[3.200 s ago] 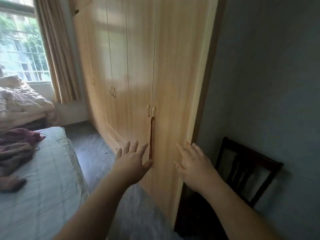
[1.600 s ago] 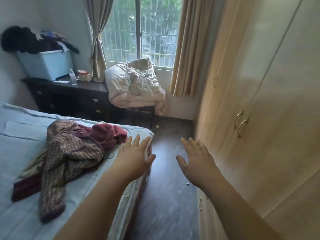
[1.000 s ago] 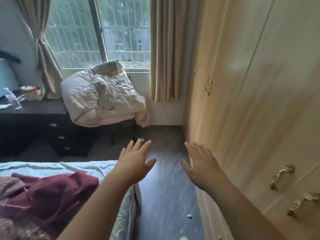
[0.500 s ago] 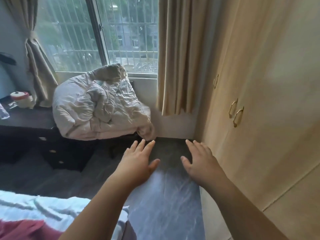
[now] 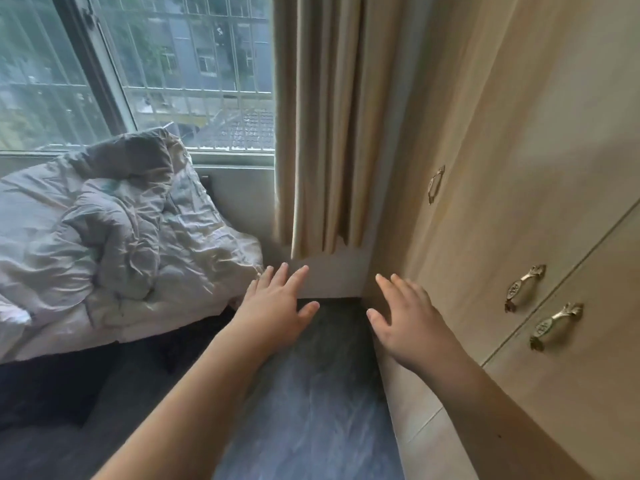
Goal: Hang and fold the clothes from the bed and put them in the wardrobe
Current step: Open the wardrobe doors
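The light wood wardrobe [image 5: 540, 140] fills the right side, its doors closed, with a pair of brass handles [image 5: 540, 306] near my right forearm and another handle [image 5: 434, 184] farther along. My left hand [image 5: 277, 310] and my right hand [image 5: 408, 317] are both stretched out in front of me, fingers straight and spread, holding nothing. They hover over the dark floor [image 5: 311, 393]. My right hand is close beside the wardrobe's lower front. The bed and its clothes are out of view.
A crumpled pale duvet [image 5: 114, 244] is heaped on a dark piece of furniture at the left, under the barred window [image 5: 138, 71]. A beige curtain [image 5: 329, 126] hangs in the corner between window and wardrobe. A narrow floor strip runs between them.
The view has swung from the wardrobe to the bed and then toward the window corner; bed and clothes have left the frame. Both hands stay open, outstretched and empty throughout.
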The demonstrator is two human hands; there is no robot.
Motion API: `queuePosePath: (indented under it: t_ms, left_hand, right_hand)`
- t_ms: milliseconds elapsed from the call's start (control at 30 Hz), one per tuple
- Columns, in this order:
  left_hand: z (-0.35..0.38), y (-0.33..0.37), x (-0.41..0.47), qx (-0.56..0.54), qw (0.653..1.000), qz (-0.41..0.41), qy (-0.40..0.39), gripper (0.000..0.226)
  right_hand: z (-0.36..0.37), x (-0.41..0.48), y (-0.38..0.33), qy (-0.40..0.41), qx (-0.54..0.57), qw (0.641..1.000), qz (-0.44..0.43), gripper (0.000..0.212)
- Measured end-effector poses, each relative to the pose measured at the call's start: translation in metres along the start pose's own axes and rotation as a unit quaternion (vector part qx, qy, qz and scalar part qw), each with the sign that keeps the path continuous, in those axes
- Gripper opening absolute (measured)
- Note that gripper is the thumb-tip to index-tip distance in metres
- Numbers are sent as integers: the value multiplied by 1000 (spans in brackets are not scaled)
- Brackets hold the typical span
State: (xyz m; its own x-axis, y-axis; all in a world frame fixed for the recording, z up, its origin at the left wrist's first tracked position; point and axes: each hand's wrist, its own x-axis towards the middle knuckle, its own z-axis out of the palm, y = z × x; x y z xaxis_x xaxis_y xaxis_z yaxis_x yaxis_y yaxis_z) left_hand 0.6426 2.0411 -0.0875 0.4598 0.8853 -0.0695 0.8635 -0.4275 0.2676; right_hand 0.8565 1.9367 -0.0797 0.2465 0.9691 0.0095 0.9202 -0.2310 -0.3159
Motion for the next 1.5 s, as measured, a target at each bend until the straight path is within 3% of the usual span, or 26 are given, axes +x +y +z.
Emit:
queuePosePath:
  t_ms: [400, 600, 733, 867, 1100, 1500]
  left_hand:
    - [2, 37, 224, 46, 985, 165, -33, 74]
    - [-4, 70, 325, 60, 978, 195, -37, 73]
    - [-8, 97, 380, 62, 970, 233, -26, 74]
    - [-1, 140, 408, 52, 952, 294, -67, 74]
    - [11, 197, 406, 50, 871, 472, -124, 74]
    - [9, 187, 316, 37, 699, 690, -186, 75]
  right_hand:
    - [2, 159, 47, 32, 9, 993, 116, 66]
    - [-15, 239, 94, 63, -4, 986, 153, 66]
    - [-34, 272, 116, 94, -33, 978, 183, 68]
    - [-40, 272, 132, 110, -52, 964, 236, 73]
    - [-37, 223, 113, 150, -43, 916, 370, 67]
    - [-6, 117, -5, 232, -38, 760, 606, 65]
